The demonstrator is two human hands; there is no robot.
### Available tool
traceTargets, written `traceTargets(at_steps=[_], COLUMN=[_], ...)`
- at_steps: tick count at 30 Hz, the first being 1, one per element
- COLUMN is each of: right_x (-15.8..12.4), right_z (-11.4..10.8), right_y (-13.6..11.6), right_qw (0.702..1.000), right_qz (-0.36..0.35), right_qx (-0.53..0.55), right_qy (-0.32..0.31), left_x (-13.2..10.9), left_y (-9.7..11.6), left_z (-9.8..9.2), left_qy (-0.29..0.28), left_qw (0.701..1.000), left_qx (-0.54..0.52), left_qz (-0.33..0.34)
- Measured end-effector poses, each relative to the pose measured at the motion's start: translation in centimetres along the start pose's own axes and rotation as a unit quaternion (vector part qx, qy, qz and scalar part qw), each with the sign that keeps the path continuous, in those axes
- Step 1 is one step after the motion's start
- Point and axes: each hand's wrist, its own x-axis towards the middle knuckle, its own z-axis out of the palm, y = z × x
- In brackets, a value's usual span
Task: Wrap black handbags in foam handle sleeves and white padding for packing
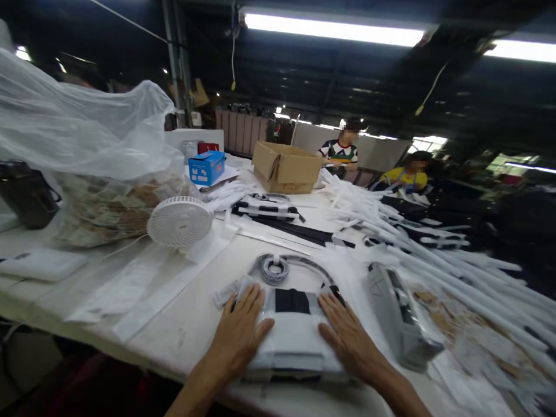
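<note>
My left hand (238,336) lies flat on the left side of a folded white fabric bundle (295,341), which has a black strip across its far part. My right hand (351,337) rests the same way on its right side, with the fingers spread. Neither hand grips anything. Just beyond the bundle sits a grey coiled cord (273,269), with a curved dark strap running from it towards my right hand. A grey plastic-wrapped pack (397,315) lies to the right of my right hand.
The white worktable (182,330) holds long white rolled pieces at right, black-and-white strips, a white fan (180,223), a large plastic bag (95,168), a cardboard box (286,167) and a blue box (207,168). Two co-workers (343,147) sit beyond.
</note>
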Motion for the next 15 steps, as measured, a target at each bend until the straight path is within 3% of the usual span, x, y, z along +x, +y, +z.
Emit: traceTargets(at_steps=[4, 9, 12, 15], right_x=[-0.4, -1.0, 0.3, 3.0], right_z=[-0.6, -2.7, -4.4, -5.2], right_y=[-0.4, 0.5, 1.2, 1.8], right_qw=[0.994, 0.945, 0.934, 0.943], right_qz=[0.007, 0.108, 0.163, 0.157], right_qx=[0.086, 0.215, 0.217, 0.214], right_qy=[0.065, 0.223, 0.233, 0.2], left_x=[0.5, 0.6, 2.0, 5.2], left_y=[-0.4, -2.3, -3.1, -2.7], left_z=[-0.1, -0.6, -1.5, -2.8], left_qy=[-0.005, 0.103, 0.099, 0.062], left_qw=[0.999, 0.986, 0.981, 0.983], left_qx=[-0.037, -0.122, -0.113, -0.085], left_qz=[-0.005, -0.039, -0.121, -0.153])
